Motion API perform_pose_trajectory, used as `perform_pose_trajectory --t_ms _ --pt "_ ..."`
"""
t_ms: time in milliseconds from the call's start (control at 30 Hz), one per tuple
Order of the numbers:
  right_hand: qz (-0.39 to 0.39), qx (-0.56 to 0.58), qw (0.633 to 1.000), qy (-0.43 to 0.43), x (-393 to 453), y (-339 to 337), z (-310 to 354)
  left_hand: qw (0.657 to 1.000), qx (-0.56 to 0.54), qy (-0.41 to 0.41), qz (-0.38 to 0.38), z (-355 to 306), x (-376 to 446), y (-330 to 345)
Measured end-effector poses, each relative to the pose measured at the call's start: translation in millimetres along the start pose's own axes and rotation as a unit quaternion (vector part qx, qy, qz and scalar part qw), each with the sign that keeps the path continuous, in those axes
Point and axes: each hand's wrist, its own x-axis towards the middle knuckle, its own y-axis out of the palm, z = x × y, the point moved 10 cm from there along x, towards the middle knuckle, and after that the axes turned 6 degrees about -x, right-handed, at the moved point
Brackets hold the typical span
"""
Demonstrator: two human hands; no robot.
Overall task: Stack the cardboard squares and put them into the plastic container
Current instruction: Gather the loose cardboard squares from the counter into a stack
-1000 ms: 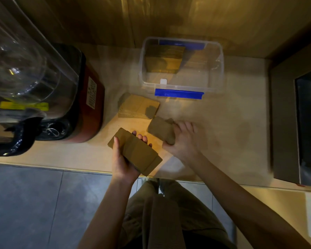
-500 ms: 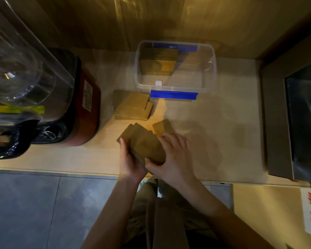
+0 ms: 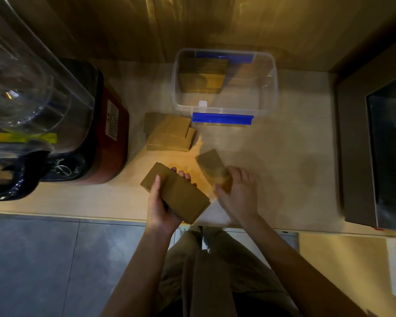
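Cardboard squares sit stacked in my left hand near the plastic container, and my right hand grips one more square, which I should lay flat with edges matching.

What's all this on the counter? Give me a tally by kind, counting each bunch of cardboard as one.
Cardboard bunches: 4 (in the left hand, in the right hand, loose pile on the counter, stack in the container)
Clear plastic container: 1
Blender: 1
Grey appliance at the right edge: 1
Total: 7
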Motion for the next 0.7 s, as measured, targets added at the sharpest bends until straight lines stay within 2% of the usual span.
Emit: perform_pose_trajectory --t_ms 67,233,400,533,600,700 --pt "0.017 -0.037 0.999 0.004 6.0 11.7 -2.8 1.000 0.004 0.007 -0.006 -3.2 -0.3 -3.9" --pt "0.000 -0.113 0.993 -0.014 16.4 12.9 12.5 1.000 -0.002 0.005 -0.007 -5.7 -1.5 -5.3" --pt "0.007 -0.102 0.995 -0.001 16.9 13.2 14.9 1.000 -0.006 0.002 -0.013 -5.8 -1.9 -6.3" --pt "0.053 -0.102 0.993 -0.017 24.9 11.1 15.8 1.000 -0.011 -0.005 -0.009 -5.0 0.0 -4.5" --pt "0.078 -0.054 0.995 0.009 28.8 3.8 12.6 1.000 -0.007 -0.009 -0.004 -4.3 1.6 -2.6" --pt "0.071 0.103 0.991 0.052 28.6 -22.2 14.8 1.000 -0.006 -0.016 0.000 -2.0 3.5 3.0"
